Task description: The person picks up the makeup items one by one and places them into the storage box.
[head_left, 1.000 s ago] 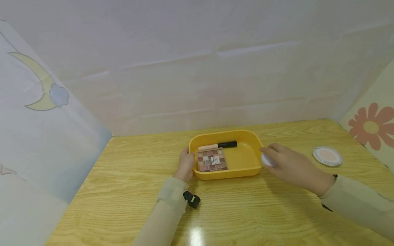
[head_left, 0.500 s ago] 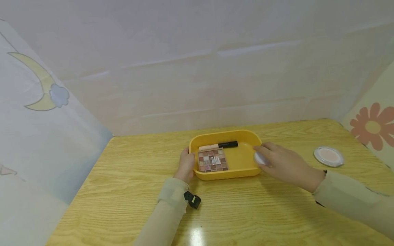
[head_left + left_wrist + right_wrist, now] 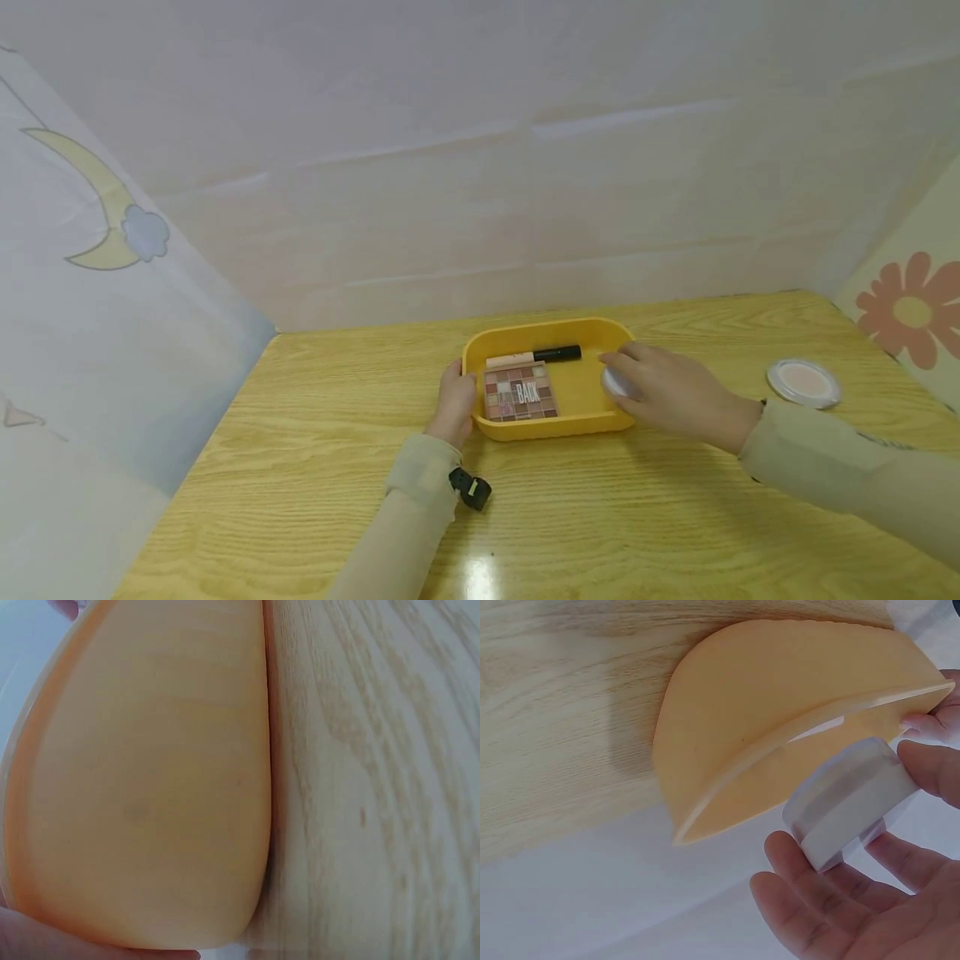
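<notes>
A yellow plastic basket (image 3: 555, 429) stands on the wooden table. My left hand (image 3: 452, 407) grips its left end, thumb at the rim; the left wrist view is mostly filled by the basket's outer wall. Over the basket's right end, my right hand (image 3: 678, 396) holds a round powder compact (image 3: 855, 799), white with a clear casing, between thumb and fingers. It is tilted and partly covered by the hand in the head view. Inside the basket lie an eyeshadow palette (image 3: 520, 393) with "BACK" printed on it, at the left, and a slim pink tube with a black cap (image 3: 558, 354) behind it.
Another round compact (image 3: 804, 383), clear-rimmed with a pinkish centre, lies on the table (image 3: 337, 483) to the right of the basket. Printed cloth (image 3: 420, 167) hangs behind the table and at both sides.
My right hand has carried the compact leftward, from just outside the basket's right rim to over its inside. The left hand keeps its grip, and the basket stays in place.
</notes>
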A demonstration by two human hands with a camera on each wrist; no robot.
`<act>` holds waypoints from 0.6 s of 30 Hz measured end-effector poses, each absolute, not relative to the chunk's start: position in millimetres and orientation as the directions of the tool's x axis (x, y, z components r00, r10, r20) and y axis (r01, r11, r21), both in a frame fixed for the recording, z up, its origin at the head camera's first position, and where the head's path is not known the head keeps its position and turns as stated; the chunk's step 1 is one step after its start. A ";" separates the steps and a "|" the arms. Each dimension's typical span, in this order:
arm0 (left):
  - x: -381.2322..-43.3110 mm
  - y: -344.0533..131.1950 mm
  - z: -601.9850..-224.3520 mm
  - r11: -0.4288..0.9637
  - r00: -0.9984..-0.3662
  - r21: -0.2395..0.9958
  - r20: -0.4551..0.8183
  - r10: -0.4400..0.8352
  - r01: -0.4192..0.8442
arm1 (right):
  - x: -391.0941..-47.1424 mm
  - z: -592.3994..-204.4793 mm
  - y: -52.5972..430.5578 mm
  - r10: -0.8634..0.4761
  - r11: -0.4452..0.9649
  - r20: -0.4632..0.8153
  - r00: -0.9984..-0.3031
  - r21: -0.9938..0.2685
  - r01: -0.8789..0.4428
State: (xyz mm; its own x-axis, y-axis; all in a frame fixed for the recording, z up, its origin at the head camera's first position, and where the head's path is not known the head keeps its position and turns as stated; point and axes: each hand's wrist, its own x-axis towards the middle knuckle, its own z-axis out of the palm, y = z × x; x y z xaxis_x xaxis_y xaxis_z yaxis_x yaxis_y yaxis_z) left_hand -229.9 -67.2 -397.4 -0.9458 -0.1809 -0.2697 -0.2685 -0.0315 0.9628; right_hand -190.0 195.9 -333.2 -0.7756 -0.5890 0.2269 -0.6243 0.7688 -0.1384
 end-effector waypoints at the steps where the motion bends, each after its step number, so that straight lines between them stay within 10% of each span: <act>1: -229.9 -67.1 -397.3 -0.032 -0.946 0.963 -0.269 -0.182 -0.268 | -190.5 -332.9 194.9 -0.592 0.768 0.222 -0.775 -0.139 -0.626; 18: -230.8 -66.8 -397.1 -0.032 -0.948 0.966 -0.260 -0.183 -0.258 | -201.5 -330.1 184.0 -0.646 0.718 0.154 -0.748 -0.210 -0.663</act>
